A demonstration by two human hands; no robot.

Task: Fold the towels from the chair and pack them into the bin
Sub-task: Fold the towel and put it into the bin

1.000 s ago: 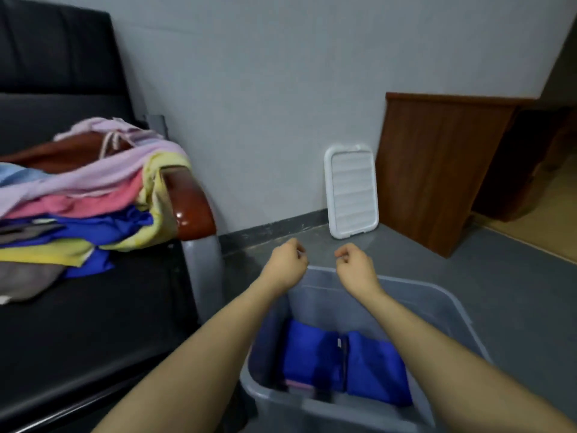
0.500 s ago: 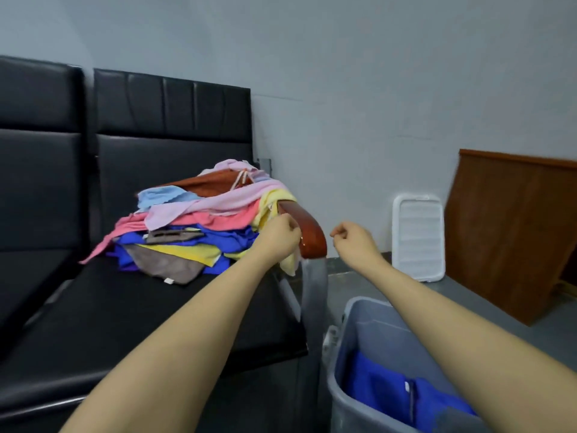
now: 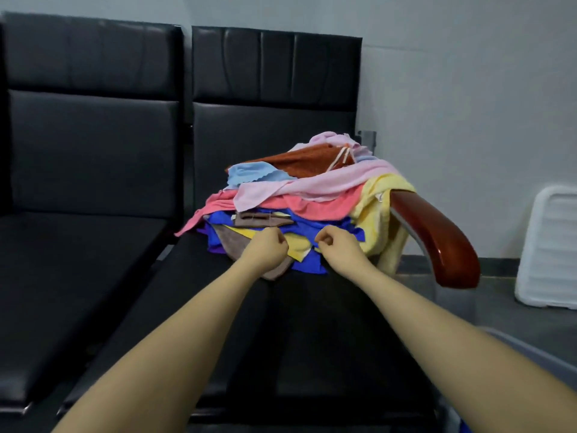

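A heap of crumpled towels (image 3: 315, 195) in pink, coral, yellow, blue, brown and light blue lies on the black chair seat (image 3: 312, 323), against its right armrest. My left hand (image 3: 268, 249) and my right hand (image 3: 339, 250) hover side by side at the front edge of the heap, both with fingers curled into fists and nothing in them. The left fist is over a grey-brown towel, the right one over a blue towel. Only a strip of the grey bin's rim (image 3: 537, 351) shows at the lower right; its inside is out of view.
A glossy red-brown armrest (image 3: 437, 242) juts forward right of the heap, with a yellow towel draped over it. A second black seat (image 3: 62, 260) stands to the left. A white plastic lid (image 3: 552, 251) leans on the wall at the right, on grey floor.
The view has swung left from the bin to the chair. Both fists have moved from above the bin to the front of the towel heap, still curled and holding nothing.
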